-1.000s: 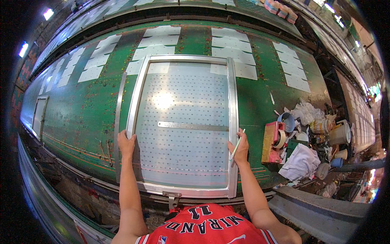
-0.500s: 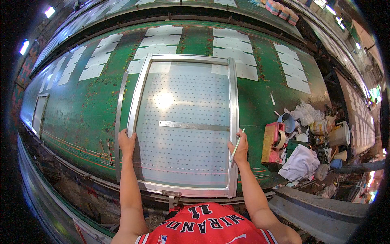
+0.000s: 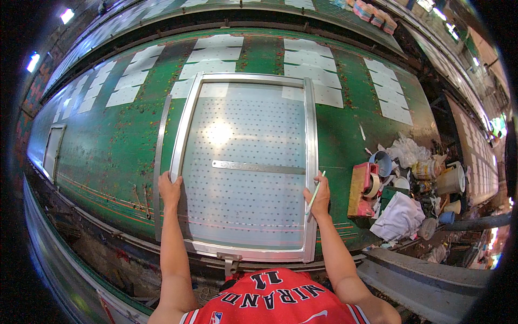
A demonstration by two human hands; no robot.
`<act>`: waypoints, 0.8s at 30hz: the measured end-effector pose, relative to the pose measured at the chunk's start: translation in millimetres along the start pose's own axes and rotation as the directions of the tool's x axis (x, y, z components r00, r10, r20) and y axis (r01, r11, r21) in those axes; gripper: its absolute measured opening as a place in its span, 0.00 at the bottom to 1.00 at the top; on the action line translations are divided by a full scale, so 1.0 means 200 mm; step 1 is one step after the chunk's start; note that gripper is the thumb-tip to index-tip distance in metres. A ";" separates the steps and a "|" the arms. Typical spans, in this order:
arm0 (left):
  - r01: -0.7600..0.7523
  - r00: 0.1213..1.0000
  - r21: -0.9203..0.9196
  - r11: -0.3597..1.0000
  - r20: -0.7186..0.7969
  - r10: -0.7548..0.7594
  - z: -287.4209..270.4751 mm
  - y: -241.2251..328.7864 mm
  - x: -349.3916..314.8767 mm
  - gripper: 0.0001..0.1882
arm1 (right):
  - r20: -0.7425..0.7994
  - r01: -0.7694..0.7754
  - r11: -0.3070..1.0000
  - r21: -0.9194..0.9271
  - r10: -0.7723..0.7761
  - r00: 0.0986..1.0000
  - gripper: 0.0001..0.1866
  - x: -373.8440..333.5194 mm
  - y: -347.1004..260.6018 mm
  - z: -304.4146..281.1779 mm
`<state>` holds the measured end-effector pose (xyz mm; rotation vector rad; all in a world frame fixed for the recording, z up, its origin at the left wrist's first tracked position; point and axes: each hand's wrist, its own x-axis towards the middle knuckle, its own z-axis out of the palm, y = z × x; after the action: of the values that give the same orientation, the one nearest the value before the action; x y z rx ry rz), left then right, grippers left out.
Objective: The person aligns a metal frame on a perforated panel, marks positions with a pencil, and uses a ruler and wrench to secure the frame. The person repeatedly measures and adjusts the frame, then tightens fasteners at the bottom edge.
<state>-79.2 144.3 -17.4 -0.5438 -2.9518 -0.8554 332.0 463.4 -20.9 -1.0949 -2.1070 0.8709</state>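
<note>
Steadying is probably why the metal frame is grasped at its left rail by the left hand and at its right by the right hand, where a pale pen is also held, apparently for readiness. The frame is laid over the green table.

round white glare on the pale translucent mesh screen, small white rectangular lights at upper left, dim surroundings, long green speckled table evenly lit, straight edges bowed, black fisheye corners
</note>
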 end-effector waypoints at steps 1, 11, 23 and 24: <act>0.004 1.000 -0.008 1.000 0.005 -0.004 0.00 0.00 0.00 0.28 | -0.001 -0.001 1.000 0.003 0.001 1.000 0.27 0.00 0.00 0.00; 0.001 1.000 -0.001 1.000 0.000 -0.001 -0.01 0.01 0.00 0.28 | -0.015 0.019 1.000 -0.006 -0.019 1.000 0.27 0.00 0.00 0.01; 0.002 1.000 -0.019 1.000 -0.001 -0.002 0.00 0.00 0.00 0.28 | 0.003 0.012 1.000 0.010 -0.012 1.000 0.27 0.00 0.01 0.01; -0.014 1.000 -0.006 1.000 -0.012 0.014 0.00 0.00 -0.01 0.28 | -0.001 0.026 1.000 0.017 -0.025 1.000 0.27 0.00 0.01 0.01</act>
<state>-78.3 143.9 -17.8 -0.5574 -2.9322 -0.8642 332.4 463.9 -23.4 -1.0574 -2.1048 0.8744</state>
